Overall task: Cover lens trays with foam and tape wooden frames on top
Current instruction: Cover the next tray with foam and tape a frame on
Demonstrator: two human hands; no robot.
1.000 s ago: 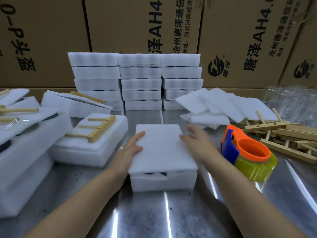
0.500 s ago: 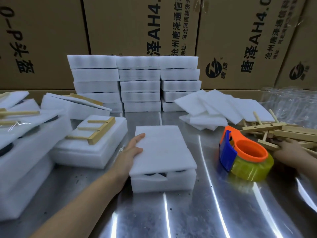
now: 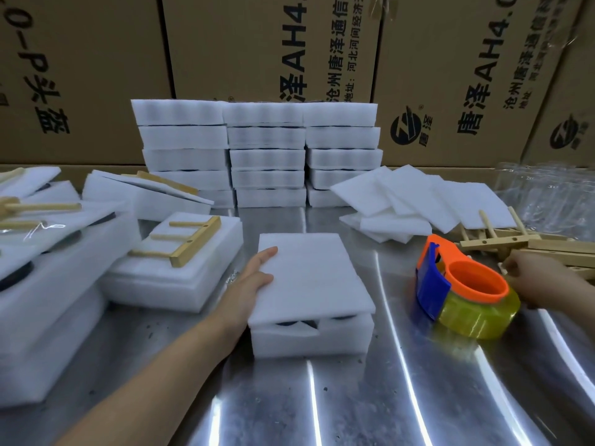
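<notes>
Left hand [image 3: 252, 280] lies open against the left edge of the foam sheet [image 3: 314, 275]. Its fingers are straight, the forefinger stretched along that edge and the thumb tip resting on the sheet's top. Under the sheet, just right of this hand's wrist, sits the tray [image 3: 309, 341]. The sheet covers it but lifts a little at the near side, where dark lenses [image 3: 291, 323] show in the gap. Tray and sheet rest on the steel table [image 3: 322, 407].

Right hand [image 3: 536, 280] is well off to the right, touching the near end of the pile of frames [image 3: 547, 244]. It is blurred, and I cannot tell whether its fingers grip a frame or only touch the wood. Just left of that hand, between it and the tray, stands the tape gun [image 3: 460, 292], orange and blue with a yellow roll.

Just left of the left hand lies a covered tray [image 3: 174, 284] with a single frame [image 3: 190, 249] on top. Beyond the left hand's fingertips rise three stacks [image 3: 265, 156] of white trays. Beyond the right hand, loose sheets [image 3: 418, 197] lie fanned out, their right end over the frame pile. Cartons [image 3: 257, 43] stand behind everything.
</notes>
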